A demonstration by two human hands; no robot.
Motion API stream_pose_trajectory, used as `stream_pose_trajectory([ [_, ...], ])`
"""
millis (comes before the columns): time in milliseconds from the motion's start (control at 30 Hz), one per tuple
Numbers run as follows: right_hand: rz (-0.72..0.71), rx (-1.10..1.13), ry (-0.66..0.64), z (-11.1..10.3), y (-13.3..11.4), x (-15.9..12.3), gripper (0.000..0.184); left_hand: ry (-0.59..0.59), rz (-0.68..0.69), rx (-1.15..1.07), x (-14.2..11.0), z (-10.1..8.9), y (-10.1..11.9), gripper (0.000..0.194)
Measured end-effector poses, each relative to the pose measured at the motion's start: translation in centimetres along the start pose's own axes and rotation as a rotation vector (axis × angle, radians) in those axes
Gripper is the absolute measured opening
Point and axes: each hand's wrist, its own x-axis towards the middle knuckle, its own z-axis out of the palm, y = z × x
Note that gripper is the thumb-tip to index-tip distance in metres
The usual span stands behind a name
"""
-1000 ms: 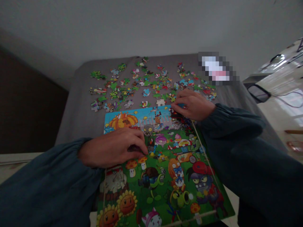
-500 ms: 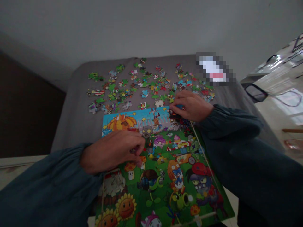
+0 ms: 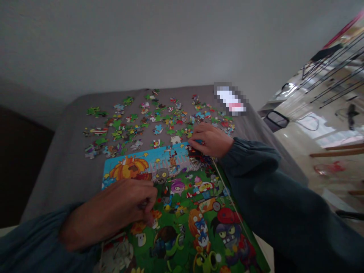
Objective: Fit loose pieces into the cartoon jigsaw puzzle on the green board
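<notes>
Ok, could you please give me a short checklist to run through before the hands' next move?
1. Right hand at the puzzle's far right corner: ok.
2. Left hand free of pieces: cannot tell; its fingers are curled.
3. Loose pieces visible on the grey cloth beyond the puzzle: ok.
4. Whole puzzle visible: not ok; both hands cover parts.
5. Blurred-out object apart from the puzzle: ok.

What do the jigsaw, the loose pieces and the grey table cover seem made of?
Jigsaw: probably cardboard or thin wood, smooth-looking; it appears flat and stiff, with a printed picture.
Loose jigsaw pieces: likely similar board, printed, with cut tabs.
Grey table cover: seemingly matte fabric, with no shine and slight creases.
</notes>
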Motion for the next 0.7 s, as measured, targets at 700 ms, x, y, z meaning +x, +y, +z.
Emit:
stream_pose_trajectory([
  [700,0.612,-0.042,0.375,-0.7,8.2,-2.1,0.037,0.474,0.156,0.239,0.7,-1.2,-1.4,0.037],
])
